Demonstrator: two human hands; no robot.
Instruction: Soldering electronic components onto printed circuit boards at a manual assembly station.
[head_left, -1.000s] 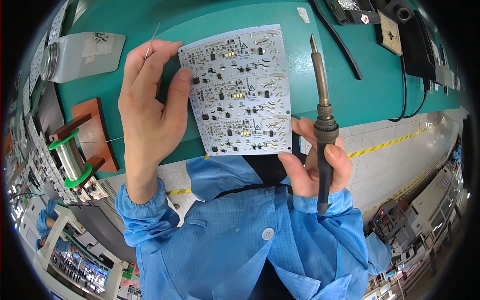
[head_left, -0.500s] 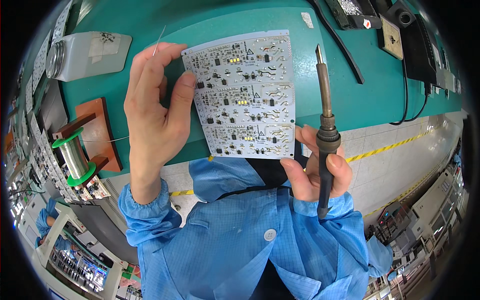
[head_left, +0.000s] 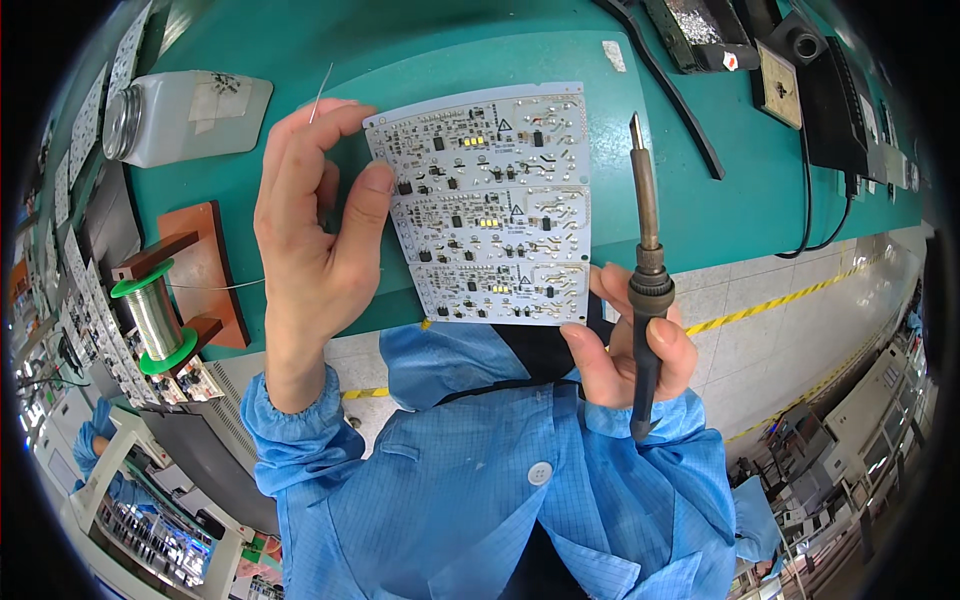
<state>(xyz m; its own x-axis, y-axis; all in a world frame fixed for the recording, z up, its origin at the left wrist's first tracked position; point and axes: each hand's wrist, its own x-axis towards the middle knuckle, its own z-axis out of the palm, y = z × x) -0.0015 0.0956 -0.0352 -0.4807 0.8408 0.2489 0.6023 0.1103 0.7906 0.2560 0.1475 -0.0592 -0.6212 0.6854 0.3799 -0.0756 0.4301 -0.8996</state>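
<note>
A white circuit board panel (head_left: 487,254) with three printed sections is raised between my two hands, component side visible. My left hand (head_left: 318,215) grips its upper left corner, fingertips at the edge and thumb against the left side. A thin solder wire (head_left: 322,92) pokes up from between those fingers and trails toward the green spool (head_left: 155,318) on its brown stand. My right hand (head_left: 655,350) pinches the lower right corner while also holding a soldering iron (head_left: 650,285), its tip pointing up, apart from the board.
A white plastic bottle (head_left: 190,117) lies at the far left of the green mat (head_left: 480,60). To the far right are a black strip (head_left: 672,98), a dark tray (head_left: 700,35), a framed pad (head_left: 778,85) and a black unit (head_left: 845,110) with cables.
The panel's far edge has dropped nearer to me, so the panel looks shorter. The iron's tip has come slightly nearer too. Both hands keep their grip, and the whole view shifts a little.
</note>
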